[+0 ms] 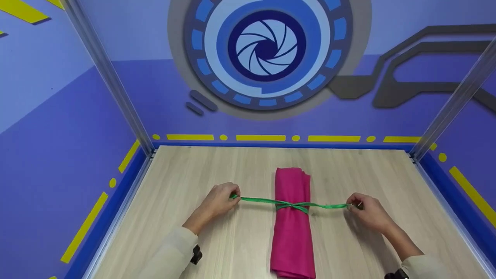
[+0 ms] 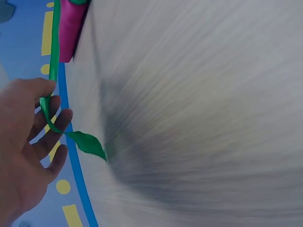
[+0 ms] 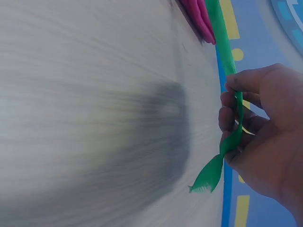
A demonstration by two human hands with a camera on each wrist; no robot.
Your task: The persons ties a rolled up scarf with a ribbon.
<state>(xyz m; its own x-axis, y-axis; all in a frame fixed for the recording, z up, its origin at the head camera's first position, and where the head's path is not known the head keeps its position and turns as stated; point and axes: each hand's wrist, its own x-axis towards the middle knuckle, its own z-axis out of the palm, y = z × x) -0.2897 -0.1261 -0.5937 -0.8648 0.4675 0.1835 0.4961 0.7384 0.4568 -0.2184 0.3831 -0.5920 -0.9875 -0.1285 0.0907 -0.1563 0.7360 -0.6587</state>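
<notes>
A folded pink cloth [image 1: 292, 240] lies lengthwise on the table, with a green ribbon [image 1: 259, 200] wrapped round it and crossed on top. To the cloth's left, my left hand [image 1: 220, 199] pinches one end of the ribbon between thumb and fingers. On the other side my right hand [image 1: 370, 211] pinches the opposite end. Both lengths stretch outward, the left one nearly straight and the right one slightly wavy. In the left wrist view a loose ribbon tail [image 2: 87, 143] hangs below the fingers. The right wrist view shows another tail with a frayed tip [image 3: 208, 177].
The pale wooden table [image 1: 193, 166] is bounded by blue printed panels [image 1: 147, 93] at the back and both sides. Metal posts [image 1: 112, 85] rise at the back corners. Dark wrist devices [image 1: 196, 254] sit at the sleeves.
</notes>
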